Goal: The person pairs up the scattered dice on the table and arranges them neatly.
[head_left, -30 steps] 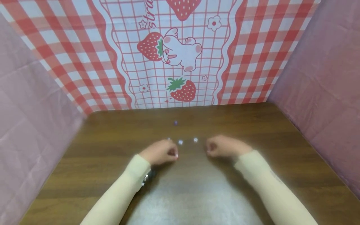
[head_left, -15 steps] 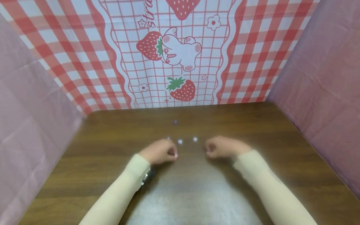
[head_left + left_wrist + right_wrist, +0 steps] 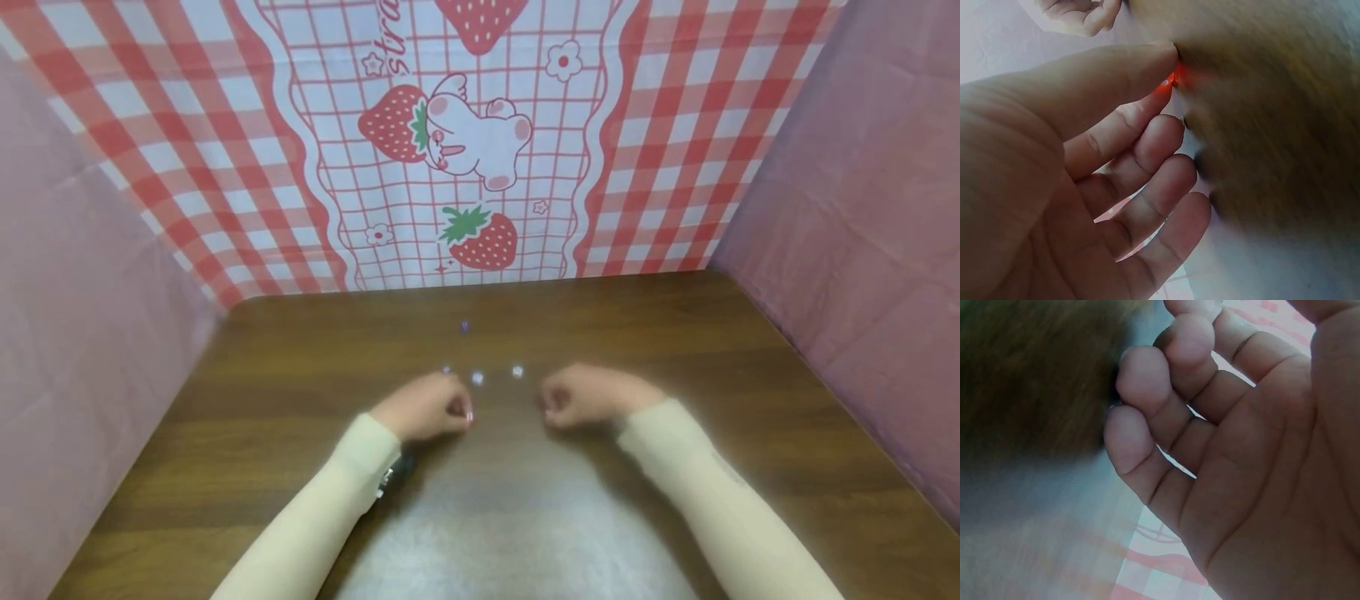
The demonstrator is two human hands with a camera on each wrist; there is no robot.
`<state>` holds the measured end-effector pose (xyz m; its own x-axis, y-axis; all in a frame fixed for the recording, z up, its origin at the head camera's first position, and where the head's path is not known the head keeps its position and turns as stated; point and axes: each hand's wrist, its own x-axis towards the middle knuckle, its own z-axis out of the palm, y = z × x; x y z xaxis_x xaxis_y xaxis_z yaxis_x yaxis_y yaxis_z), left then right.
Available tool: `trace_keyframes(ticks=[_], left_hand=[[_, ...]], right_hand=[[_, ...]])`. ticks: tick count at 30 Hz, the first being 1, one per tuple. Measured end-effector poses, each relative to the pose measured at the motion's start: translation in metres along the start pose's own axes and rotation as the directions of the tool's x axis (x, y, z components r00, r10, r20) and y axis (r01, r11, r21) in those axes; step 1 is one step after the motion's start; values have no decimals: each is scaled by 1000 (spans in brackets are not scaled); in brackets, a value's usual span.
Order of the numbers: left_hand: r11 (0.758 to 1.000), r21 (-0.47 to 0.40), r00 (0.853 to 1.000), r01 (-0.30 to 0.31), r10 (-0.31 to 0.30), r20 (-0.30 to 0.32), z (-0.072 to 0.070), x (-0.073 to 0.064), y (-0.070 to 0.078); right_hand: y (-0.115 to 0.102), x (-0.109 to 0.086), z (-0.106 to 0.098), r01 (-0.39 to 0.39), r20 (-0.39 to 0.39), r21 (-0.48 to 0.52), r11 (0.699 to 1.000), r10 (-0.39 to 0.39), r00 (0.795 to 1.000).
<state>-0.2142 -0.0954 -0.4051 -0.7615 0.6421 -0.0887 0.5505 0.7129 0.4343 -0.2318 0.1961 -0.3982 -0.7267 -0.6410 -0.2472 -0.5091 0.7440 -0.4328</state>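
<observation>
My left hand [image 3: 429,407] rests on the brown table [image 3: 255,392], thumb and forefinger pinching a tiny bead [image 3: 468,415]. In the left wrist view that bead [image 3: 1169,80] glows red between the thumb tip and forefinger, while the other fingers [image 3: 1147,187] lie loosely bent. My right hand [image 3: 581,395] rests a little to the right with curled fingers [image 3: 1141,381]. Its thumb and forefinger tips are cut off in the right wrist view, so what it holds is hidden. Three small pale beads [image 3: 477,377] lie just beyond the hands, and a purple bead [image 3: 464,327] lies farther back.
A red-checked cloth with strawberries [image 3: 465,150] hangs behind the table. Pink sheets [image 3: 847,167] close off both sides. Cream sleeves [image 3: 322,508] cover both forearms, and a small metal object [image 3: 386,479] shows under the left wrist.
My right hand has crept slightly left toward the left hand. The left hand has stayed put with its pinch unchanged.
</observation>
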Motion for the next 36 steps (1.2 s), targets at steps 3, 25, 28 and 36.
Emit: trace_keyframes(ticks=[3, 25, 28, 36], left_hand=[[1000, 4, 1000, -3, 3, -2, 1, 0, 0], [997, 24, 998, -67, 67, 17, 2, 0, 3], [997, 28, 998, -69, 68, 15, 3, 1, 4], [997, 36, 997, -73, 72, 13, 6, 2, 5]], right_hand=[[0, 1, 0, 6, 7, -10, 1000, -6, 1000], [-4, -2, -3, -13, 52, 38, 999, 11, 999], [-5, -2, -4, -14, 51, 43, 999, 12, 999], [-9, -2, -2, 3, 56, 32, 999, -5, 998]])
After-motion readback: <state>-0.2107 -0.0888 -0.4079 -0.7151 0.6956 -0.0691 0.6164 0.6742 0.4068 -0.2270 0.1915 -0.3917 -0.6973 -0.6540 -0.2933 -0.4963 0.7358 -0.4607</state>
